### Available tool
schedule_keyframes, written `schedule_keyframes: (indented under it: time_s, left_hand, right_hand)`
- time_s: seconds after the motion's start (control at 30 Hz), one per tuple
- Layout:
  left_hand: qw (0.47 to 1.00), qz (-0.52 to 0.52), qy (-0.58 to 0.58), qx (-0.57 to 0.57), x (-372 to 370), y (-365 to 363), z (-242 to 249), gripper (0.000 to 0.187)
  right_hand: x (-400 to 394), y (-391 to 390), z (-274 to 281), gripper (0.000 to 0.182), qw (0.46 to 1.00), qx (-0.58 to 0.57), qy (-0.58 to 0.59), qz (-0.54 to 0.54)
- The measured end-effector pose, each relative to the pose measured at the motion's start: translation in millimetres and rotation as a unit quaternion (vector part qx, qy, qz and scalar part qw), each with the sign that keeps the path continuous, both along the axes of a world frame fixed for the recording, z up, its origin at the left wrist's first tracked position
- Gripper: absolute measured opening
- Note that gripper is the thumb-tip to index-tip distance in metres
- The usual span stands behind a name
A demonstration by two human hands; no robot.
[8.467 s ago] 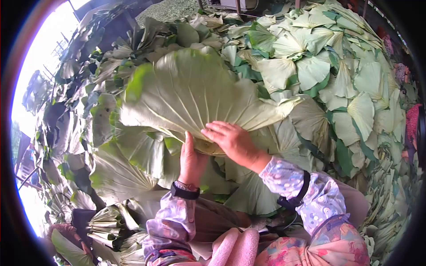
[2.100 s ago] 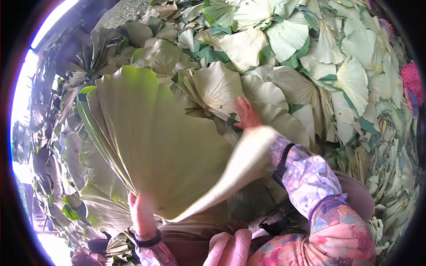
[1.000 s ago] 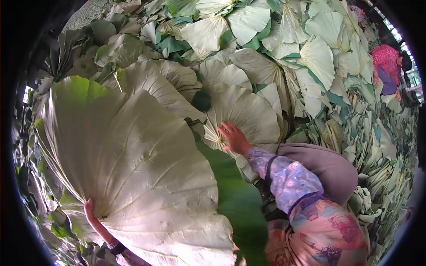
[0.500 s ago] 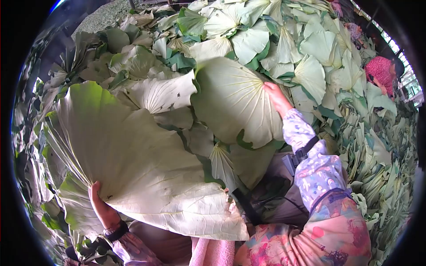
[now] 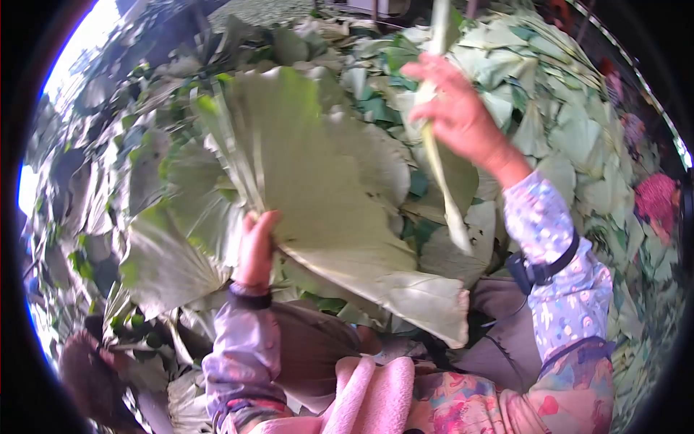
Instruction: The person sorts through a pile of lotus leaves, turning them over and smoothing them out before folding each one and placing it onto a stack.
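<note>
Low at centre-left, my left hand (image 5: 256,246) pinches the gathered base of large, pale green leaves (image 5: 318,188), which fan up and to the right over my lap. Up at the right, my right hand (image 5: 459,108) has its fingers curled around another leaf (image 5: 442,173), seen nearly edge-on as a narrow pale strip running from the top of the view down past the hand. The two hands are well apart. A pink towel (image 5: 372,394) hangs at my front, below the leaves.
A big heap of flat pale leaves (image 5: 578,137) spreads across the back and right. More crumpled leaves (image 5: 94,202) pile up at the left. A person in red (image 5: 656,202) is at the far right edge. My bent legs (image 5: 311,347) lie under the held leaves.
My left hand has moved up and right with its leaves. My right hand is higher, and its leaf has turned from broad side to edge-on. The whole view has shifted.
</note>
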State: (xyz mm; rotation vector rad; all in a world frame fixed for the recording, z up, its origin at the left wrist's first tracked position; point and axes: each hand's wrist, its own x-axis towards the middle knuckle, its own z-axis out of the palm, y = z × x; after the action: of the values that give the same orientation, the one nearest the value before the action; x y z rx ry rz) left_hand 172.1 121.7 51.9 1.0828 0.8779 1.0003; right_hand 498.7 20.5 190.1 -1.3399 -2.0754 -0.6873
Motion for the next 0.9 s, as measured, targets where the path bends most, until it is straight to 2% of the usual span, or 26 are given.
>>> schedule_keyframes:
  time_s: [0.03,0.1,0.17,0.23,0.27,0.37,0.47,0.6,0.73,0.83,0.9]
  left_hand:
    - [1.0,-0.011,0.002,0.009,5.8,-2.6,1.2,0.021]
    - [0.998,-0.034,-0.045,-0.017,15.9,-9.3,5.8,0.023]
    - [0.996,-0.047,-0.07,-0.017,17.4,-5.0,-3.9,0.023]
    - [0.988,-0.04,-0.141,-0.054,12.1,-4.0,-13.6,0.024]
    - [0.984,-0.036,-0.161,-0.061,9.3,-2.5,-13.9,0.024]
    - [0.971,-0.034,-0.227,-0.061,8.8,-1.8,-7.1,0.025]
    - [0.959,-0.04,-0.275,-0.061,8.4,-1.8,1.3,0.025]
    - [0.949,-0.018,-0.311,-0.049,5.5,-3.8,6.3,0.023]
    - [0.95,0.054,-0.308,0.007,7.2,-9.7,19.0,0.021]
    - [0.939,-0.014,-0.344,-0.004,-2.8,-14.5,34.3,0.021]
    - [0.944,-0.02,-0.328,0.016,-7.9,-16.9,37.4,0.021]
  right_hand:
    - [-30.6,10.7,-10.6,0.016,0.999,-0.002,-0.013,0.047]
    - [-87.1,22.9,-39.9,0.009,0.989,-0.042,0.038,0.133]
    - [-122.7,32.1,-72.1,0.009,0.978,-0.067,0.049,0.191]
    - [-153.5,32.2,-94.4,0.019,0.977,-0.076,0.106,0.171]
    - [-160.9,31.8,-101.5,0.029,0.984,-0.068,0.112,0.121]
    - [-166.4,36.2,-112.6,0.029,0.961,-0.098,0.237,0.104]
    - [-173.5,42.6,-104.6,0.028,0.975,-0.044,0.192,0.104]
    - [-189.4,39.2,-83.2,0.028,0.986,-0.036,0.146,0.068]
    - [-207.0,28.6,-66.9,0.025,0.984,-0.04,0.169,0.037]
    - [-211.0,28.5,-61.7,0.025,0.983,-0.032,0.175,0.051]
    - [-210.9,29.5,-61.8,0.024,0.984,-0.02,0.156,0.078]
